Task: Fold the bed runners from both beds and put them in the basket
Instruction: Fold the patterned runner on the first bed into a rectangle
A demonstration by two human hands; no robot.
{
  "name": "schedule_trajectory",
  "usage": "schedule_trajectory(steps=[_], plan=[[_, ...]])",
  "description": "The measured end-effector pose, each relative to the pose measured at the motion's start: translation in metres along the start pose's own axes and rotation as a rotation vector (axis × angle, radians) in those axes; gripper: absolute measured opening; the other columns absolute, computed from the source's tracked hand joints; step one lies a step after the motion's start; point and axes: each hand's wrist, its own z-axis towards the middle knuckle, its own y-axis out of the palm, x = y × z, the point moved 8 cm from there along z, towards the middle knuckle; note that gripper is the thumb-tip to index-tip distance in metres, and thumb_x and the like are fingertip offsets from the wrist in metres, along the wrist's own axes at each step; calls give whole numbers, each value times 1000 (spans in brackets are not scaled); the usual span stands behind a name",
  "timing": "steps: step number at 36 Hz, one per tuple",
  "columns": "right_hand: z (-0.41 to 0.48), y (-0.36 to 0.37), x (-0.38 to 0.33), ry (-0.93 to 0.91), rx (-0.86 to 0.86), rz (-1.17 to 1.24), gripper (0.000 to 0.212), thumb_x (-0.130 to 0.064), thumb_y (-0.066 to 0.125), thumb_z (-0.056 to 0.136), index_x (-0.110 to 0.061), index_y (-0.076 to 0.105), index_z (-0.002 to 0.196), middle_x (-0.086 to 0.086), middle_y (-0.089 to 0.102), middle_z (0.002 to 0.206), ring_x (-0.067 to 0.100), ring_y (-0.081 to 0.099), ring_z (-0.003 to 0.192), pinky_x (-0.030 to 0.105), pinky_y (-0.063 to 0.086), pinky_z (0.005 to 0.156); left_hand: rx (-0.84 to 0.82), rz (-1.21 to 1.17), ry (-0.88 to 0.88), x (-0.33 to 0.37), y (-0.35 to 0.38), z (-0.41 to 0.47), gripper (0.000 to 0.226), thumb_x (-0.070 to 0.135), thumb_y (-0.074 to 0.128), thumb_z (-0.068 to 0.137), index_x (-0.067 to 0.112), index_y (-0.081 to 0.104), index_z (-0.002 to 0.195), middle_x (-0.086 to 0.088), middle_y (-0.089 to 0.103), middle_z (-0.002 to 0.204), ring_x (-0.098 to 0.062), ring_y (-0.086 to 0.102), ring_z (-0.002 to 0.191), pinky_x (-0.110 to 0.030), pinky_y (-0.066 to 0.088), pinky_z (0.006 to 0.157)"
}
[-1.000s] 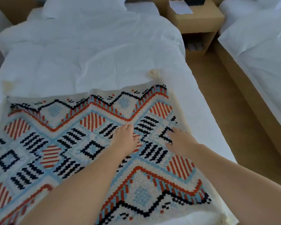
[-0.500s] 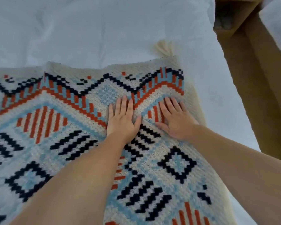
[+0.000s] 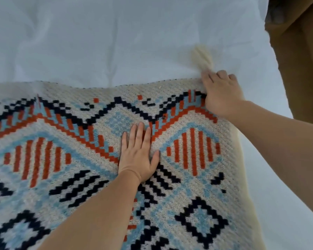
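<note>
A knitted bed runner (image 3: 65, 159) with cream ground and orange, navy and light blue geometric patterns lies spread on the white bed (image 3: 116, 42). My left hand (image 3: 138, 156) lies flat on it with straight fingers, pressing near the middle of its far part. At the runner's far right corner my right hand (image 3: 220, 92) has its fingers curled round the edge, just below a cream tassel (image 3: 202, 56). The basket and the second runner are out of view.
The white duvet stretches beyond the runner's far edge. Brown floor (image 3: 304, 69) shows along the bed's right side, with a dark object (image 3: 273, 13) at the top right corner. The white sheet continues to the right of the runner.
The view has closed in on the runner's far right part. My right hand slid from flat beside the left to the far right corner and curled round it. The left hand stayed flat.
</note>
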Motion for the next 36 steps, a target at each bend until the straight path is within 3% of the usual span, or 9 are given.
schedule_trajectory(steps=[8, 14, 20, 22, 24, 26, 30, 32, 36], plan=[[-5, -8, 8, -22, 60, -122, 21, -15, 52, 87, -11, 65, 103, 7, 57, 102, 28, 44, 104, 39, 35, 89, 20, 12, 12, 0, 4, 1, 72, 58, 5, 89, 19, -21, 145, -5, -25, 154, -20, -25, 142, -44, -17, 114], [-46, -24, 5, -173, 44, -85, 18, -10, 50, 86, -12, 66, 96, 5, 61, 97, 23, 47, 106, 35, 36, 84, 14, 30, 17, 3, -8, -1, 72, 59, -1, 88, 19, -22, 143, -6, -22, 155, -21, -21, 143, -45, -13, 116], [-109, -34, 12, -59, -111, -36, 19, -3, 44, 90, -14, 56, 98, 4, 47, 82, 22, 45, 74, 31, 34, 63, 51, -72, -24, 5, -53, -14, 73, 58, 14, 94, 16, -4, 151, -8, -6, 160, -26, 7, 146, -44, 9, 119], [-129, -36, 12, -30, -126, -10, 22, -3, 42, 90, -14, 56, 102, 4, 48, 84, 23, 49, 75, 32, 38, 61, 132, -188, -79, 1, -85, -20, 70, 49, 34, 96, 15, 5, 150, -9, 1, 159, -31, 35, 136, -45, 35, 109], [-149, -36, 11, -13, -148, 23, 25, -1, 41, 88, -13, 56, 104, 3, 49, 85, 24, 53, 78, 31, 41, 62, 197, -254, -101, -2, -118, -22, 67, 41, 43, 96, 19, 8, 148, -6, 2, 159, -29, 58, 108, -38, 52, 76], [-170, -39, 8, -7, -174, 56, 29, 2, 39, 86, -12, 55, 105, 2, 46, 85, 23, 53, 80, 30, 38, 62, 213, -235, -98, 0, -145, -21, 66, 36, 44, 97, 26, 4, 148, -1, -5, 159, -22, 61, 82, -31, 47, 55], [-211, -47, 0, -9, -237, 89, 30, 3, 37, 87, -14, 51, 108, 2, 44, 89, 21, 46, 76, 27, 33, 62, 70, -74, 53, 15, -157, -20, 76, 24, 46, 96, 35, -7, 148, 5, -12, 158, -14, 54, 60, -27, 46, 43], [-226, -50, -4, -46, -243, 84, 31, 4, 36, 87, -13, 50, 109, 4, 53, 96, 21, 48, 86, 27, 33, 66, -50, -39, 181, 25, -146, -26, 72, 18, 46, 94, 36, 2, 148, 5, 1, 158, -15, 59, 68, -31, 53, 51], [-253, -59, -8, -89, -228, 86, 32, 3, 33, 90, -13, 49, 113, 3, 58, 102, 20, 47, 97, 26, 34, 70, -243, -18, 252, 37, -130, -46, 78, 17, 53, 88, 32, 8, 150, 3, 10, 158, -21, 49, 122, -38, 47, 98]])
